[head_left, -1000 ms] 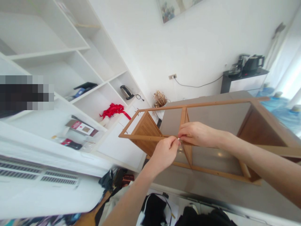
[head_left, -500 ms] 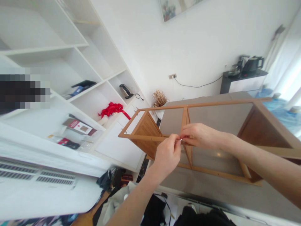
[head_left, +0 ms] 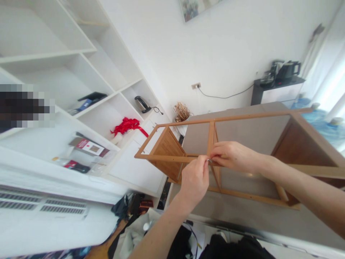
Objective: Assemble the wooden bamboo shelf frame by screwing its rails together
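A wooden furniture frame (head_left: pixel 172 158), made of thin brown rails with slatted end panels, lies on its side in front of me. My left hand (head_left: pixel 195 178) is closed in a pinch at its front rail, close to the middle crossbar (head_left: pixel 211 138). My right hand (head_left: pixel 234 157) pinches from the other side, fingertips almost meeting those of the left. Between them a small shiny metal piece (head_left: pixel 209 160) shows, too tiny to name surely. Both hands cover part of the rail and its joint with the crossbar.
The frame rests on a large grey-topped table (head_left: pixel 242 212). White shelving (head_left: pixel 118 91) on the left holds an electric kettle (head_left: pixel 142 104) and red ribbon (head_left: pixel 126 126). Large water bottles (head_left: pixel 332 129) stand at right. A person's blurred head (head_left: pixel 21 106) is at far left.
My fingertips have drawn slightly apart, and more of the small metal piece shows between them. The camera view has shifted a little; the frame stays in place.
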A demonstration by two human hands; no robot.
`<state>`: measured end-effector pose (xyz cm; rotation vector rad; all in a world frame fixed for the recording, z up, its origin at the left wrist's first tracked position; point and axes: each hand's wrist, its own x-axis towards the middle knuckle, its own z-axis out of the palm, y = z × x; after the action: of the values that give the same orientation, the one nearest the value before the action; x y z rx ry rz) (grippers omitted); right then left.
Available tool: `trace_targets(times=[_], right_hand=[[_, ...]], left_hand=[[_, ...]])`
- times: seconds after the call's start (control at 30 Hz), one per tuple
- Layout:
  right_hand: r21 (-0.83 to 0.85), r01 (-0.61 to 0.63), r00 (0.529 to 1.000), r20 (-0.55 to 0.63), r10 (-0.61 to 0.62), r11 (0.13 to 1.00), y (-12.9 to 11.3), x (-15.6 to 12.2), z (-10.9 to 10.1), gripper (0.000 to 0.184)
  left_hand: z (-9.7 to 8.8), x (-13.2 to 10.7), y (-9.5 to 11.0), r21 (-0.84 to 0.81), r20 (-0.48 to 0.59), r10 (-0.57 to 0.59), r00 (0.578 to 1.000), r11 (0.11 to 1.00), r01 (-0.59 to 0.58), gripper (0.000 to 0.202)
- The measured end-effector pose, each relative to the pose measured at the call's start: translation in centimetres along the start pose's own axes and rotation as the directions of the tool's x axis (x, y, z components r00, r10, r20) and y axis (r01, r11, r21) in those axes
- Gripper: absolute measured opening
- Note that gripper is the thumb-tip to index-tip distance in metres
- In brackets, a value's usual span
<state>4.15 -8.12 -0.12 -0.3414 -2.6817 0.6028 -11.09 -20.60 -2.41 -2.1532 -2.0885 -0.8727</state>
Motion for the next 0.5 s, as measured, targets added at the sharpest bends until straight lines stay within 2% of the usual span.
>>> trace_targets(times=[0.1,0.2,0.3,0.5], right_hand=[[-0.048,-0.134,0.991,-0.034,0.133,0.99,0.4,-0.9,0.1,0.027],[-0.082,-0.242,0.97,0.01,0.243,0.967,0.6,-1.4,0.3,0.033],[-0.08,-0.271,0.959,0.067,0.276,0.959,0.6,-1.3,0.5,0.037],[-0.11,-0.279,0.954,0.079,0.288,0.954,0.5,-1.1,0.4,0.042]], left_hand=[[0.1,0.1,-0.3,0.054,-0.029,0.078,0.997,0.996,-0.076,0.017],[0.1,0.2,-0.3,0.043,-0.036,0.082,0.996,0.996,-0.081,0.017],[0.0,0.4,0.0,0.006,-0.033,0.056,0.998,0.998,-0.056,0.017],[0.1,0.8,-0.1,-0.083,-0.03,0.031,0.999,0.996,-0.033,0.017]])
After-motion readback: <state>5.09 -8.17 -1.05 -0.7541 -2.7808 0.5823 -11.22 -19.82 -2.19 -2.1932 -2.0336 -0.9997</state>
